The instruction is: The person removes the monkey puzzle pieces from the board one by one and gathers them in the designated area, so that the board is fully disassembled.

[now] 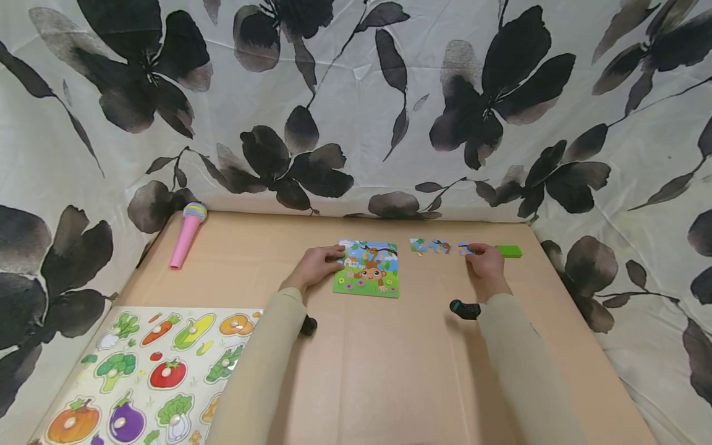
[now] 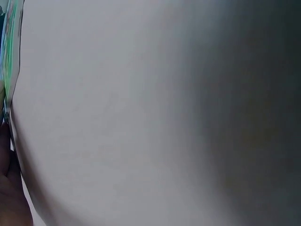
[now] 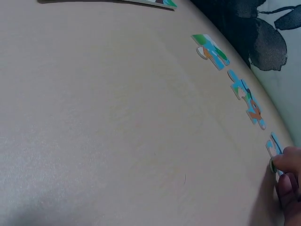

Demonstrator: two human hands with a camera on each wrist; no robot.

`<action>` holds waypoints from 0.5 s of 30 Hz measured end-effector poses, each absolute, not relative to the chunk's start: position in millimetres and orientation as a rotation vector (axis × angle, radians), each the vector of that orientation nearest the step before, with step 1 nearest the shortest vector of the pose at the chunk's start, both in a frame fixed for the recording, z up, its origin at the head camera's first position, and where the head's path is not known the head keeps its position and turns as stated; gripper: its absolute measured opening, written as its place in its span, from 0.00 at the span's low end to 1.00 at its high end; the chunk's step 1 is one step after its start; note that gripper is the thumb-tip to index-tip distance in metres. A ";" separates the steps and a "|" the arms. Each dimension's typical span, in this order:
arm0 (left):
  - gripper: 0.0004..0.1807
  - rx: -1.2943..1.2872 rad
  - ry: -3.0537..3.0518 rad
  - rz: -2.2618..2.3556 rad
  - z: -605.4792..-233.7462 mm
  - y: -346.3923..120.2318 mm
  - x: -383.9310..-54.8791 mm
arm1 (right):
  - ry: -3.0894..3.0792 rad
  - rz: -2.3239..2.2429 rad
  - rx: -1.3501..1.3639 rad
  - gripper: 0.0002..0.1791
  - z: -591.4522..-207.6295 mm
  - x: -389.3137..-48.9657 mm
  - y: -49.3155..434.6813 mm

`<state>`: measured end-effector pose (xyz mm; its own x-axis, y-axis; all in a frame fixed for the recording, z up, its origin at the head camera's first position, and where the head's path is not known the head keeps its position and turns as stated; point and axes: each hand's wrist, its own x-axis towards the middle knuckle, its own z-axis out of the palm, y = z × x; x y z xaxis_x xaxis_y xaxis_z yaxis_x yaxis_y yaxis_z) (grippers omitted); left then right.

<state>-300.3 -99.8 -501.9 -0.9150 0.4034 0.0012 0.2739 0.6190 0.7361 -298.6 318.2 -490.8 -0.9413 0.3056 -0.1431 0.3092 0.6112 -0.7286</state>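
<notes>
A small square picture puzzle (image 1: pixel 366 281) with a cartoon monkey lies in the middle of the table in the head view. My left hand (image 1: pixel 313 267) grips its left edge; only a sliver of the puzzle (image 2: pixel 9 52) and a bit of that hand (image 2: pixel 11 197) show in the left wrist view. To the right, my right hand (image 1: pixel 488 267) pinches a blue puzzle piece (image 1: pixel 463 249), partly covered by the fingers. Two more loose pieces, a green-and-blue one (image 3: pixel 212 51) and one with brown on it (image 3: pixel 248 100), lie in a row beside it.
A green block (image 1: pixel 510 251) sits just right of the right hand. At the back left lies a pink toy microphone (image 1: pixel 186 241). A board with vegetable pictures (image 1: pixel 141 352) covers the front left. Floral cloth (image 1: pixel 356 123) hangs behind the cardboard-coloured tabletop (image 1: pixel 384 371).
</notes>
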 end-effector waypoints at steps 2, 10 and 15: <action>0.21 0.565 2.674 1.183 -501.7 -100.0 -299.6 | 2.824 -1.269 0.530 0.21 -491.8 -299.7 318.2; 0.19 0.558 2.711 1.245 -502.1 -99.0 -298.5 | 2.881 -1.363 0.550 0.21 -488.1 -304.0 296.6; 0.20 0.551 2.690 1.292 -501.2 -94.5 -297.3 | 2.902 -1.429 0.410 0.21 -480.0 -308.1 266.9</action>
<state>-297.3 -94.5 -501.2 -0.9285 0.3664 0.0596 0.2756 0.5729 0.7719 -308.1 266.9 -480.0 -0.9613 0.2754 -0.0037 0.1708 0.5856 -0.7924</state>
